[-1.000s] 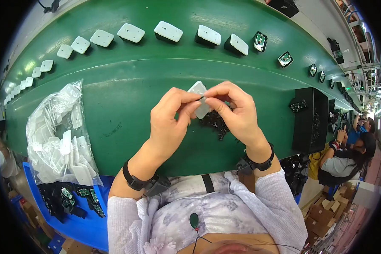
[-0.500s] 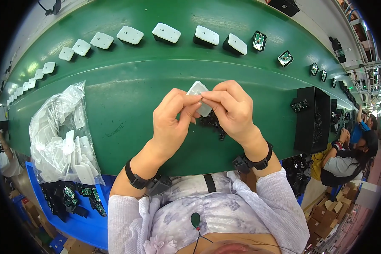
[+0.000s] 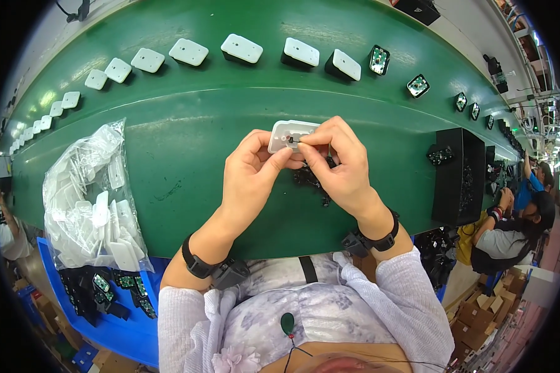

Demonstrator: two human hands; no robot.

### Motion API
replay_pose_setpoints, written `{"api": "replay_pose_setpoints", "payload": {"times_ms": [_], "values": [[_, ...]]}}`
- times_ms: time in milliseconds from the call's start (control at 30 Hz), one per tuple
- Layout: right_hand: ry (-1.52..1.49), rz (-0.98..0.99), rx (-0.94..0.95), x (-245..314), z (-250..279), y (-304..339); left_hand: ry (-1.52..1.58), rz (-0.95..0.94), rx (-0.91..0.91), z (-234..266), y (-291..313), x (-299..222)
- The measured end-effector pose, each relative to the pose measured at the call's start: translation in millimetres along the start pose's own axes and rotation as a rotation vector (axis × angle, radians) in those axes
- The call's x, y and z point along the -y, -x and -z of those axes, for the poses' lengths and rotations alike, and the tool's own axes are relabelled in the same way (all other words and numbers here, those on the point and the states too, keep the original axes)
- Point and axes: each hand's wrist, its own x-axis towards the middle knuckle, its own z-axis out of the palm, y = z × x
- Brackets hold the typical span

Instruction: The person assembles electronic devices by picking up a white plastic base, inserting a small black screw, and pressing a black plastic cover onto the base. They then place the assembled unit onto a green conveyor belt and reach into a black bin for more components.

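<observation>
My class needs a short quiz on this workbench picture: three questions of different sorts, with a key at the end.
1. The right hand pinches a small dark piece over which thing?
A) a blue bin
B) a white cover
C) a cardboard box

2. True or false: the plastic bag lies to the left of the heap of black pieces.

3. What colour is the table beneath that heap?

Key: 1. B; 2. True; 3. Green
</observation>
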Motion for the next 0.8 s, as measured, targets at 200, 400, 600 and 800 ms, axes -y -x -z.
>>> {"api": "replay_pose_setpoints", "payload": {"times_ms": [200, 400, 600, 800], "values": [[-0.203, -0.250, 0.065, 8, 3, 2, 0.019, -0.020, 0.003, -2, 3, 3], [-0.413, -0.438, 0.132, -2, 9, 4, -0.193, -0.178, -0.034, -7, 0, 8], [-0.488, -0.583, 0.197, 3, 12, -3, -0.373, -0.284, -0.080, -4, -2, 7], [-0.379, -0.577, 0.150, 8, 0, -4, -0.575, -0.478, -0.174, 1, 1, 6]]}}
